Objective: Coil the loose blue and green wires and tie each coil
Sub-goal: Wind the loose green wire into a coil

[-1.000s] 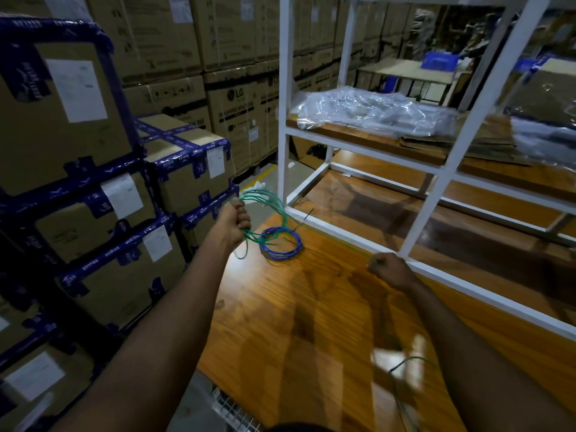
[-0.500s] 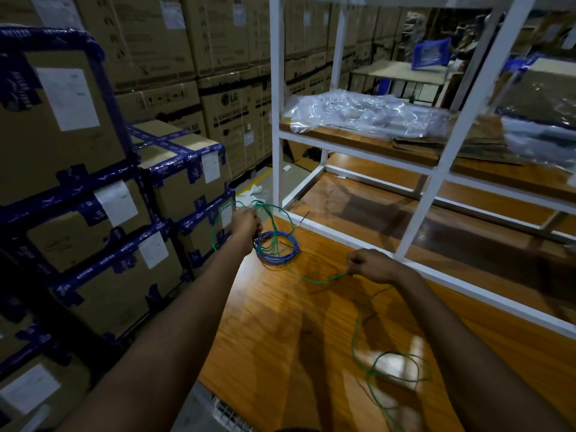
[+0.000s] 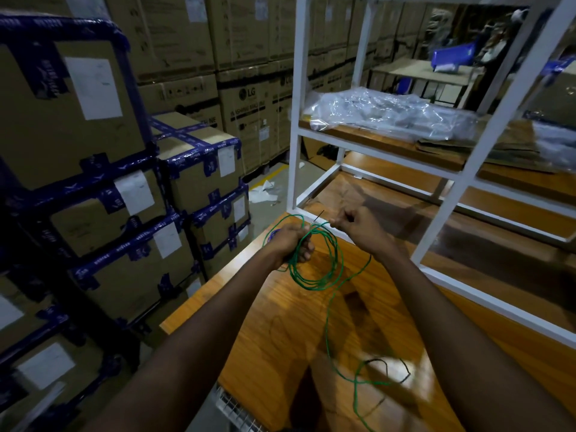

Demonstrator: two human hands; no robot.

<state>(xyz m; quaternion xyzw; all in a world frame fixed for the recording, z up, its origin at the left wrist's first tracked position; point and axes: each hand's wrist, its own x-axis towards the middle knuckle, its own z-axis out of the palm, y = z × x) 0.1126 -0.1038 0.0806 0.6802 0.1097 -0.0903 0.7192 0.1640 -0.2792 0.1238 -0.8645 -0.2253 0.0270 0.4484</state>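
With the right hand point(image 3: 355, 224) now brought in beside the left hand point(image 3: 291, 244), which grips the green coil point(image 3: 314, 260) above the worktop point(image 3: 280, 332), another loop is added while the right pinches the wire, leaving slack to wind.

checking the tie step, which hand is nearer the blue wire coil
Left. The left hand grips the green wire loops right in front of the blue wire coil, mostly hiding it. The right hand pinches the green wire further to the right.

White rack point(image 3: 442, 213) blocks right; table point(image 3: 280, 332) open.
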